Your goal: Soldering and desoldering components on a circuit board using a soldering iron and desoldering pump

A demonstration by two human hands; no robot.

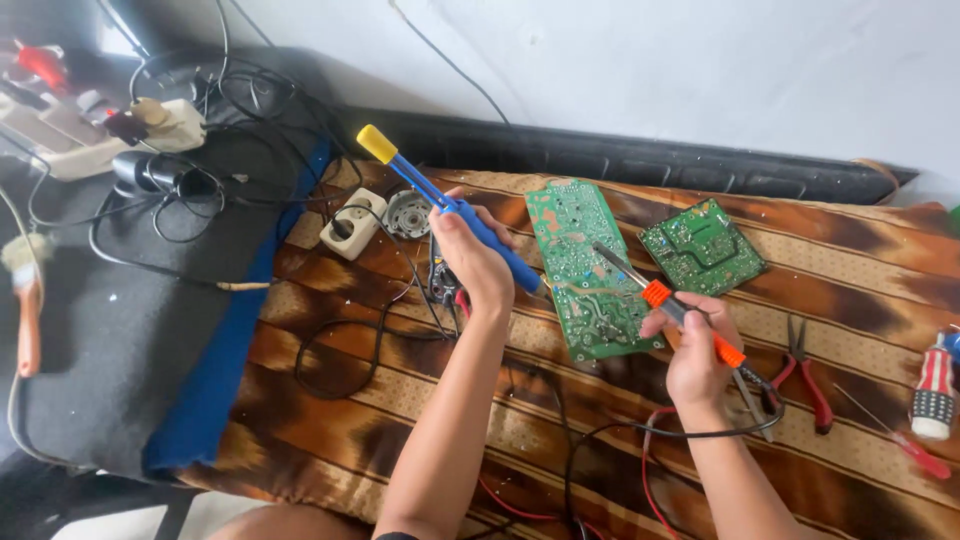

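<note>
Left hand (pixel 470 262) grips a blue desoldering pump (pixel 450 206), right hand (pixel 695 352) an orange-handled soldering iron (pixel 665 300), both tips converging from opposite sides on the long green circuit board (pixel 590 268) between them.

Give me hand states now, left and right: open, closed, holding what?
Left hand: closed on the blue desoldering pump, tip at the large green circuit board.
Right hand: closed on the orange-handled soldering iron, tip on that board.
</note>
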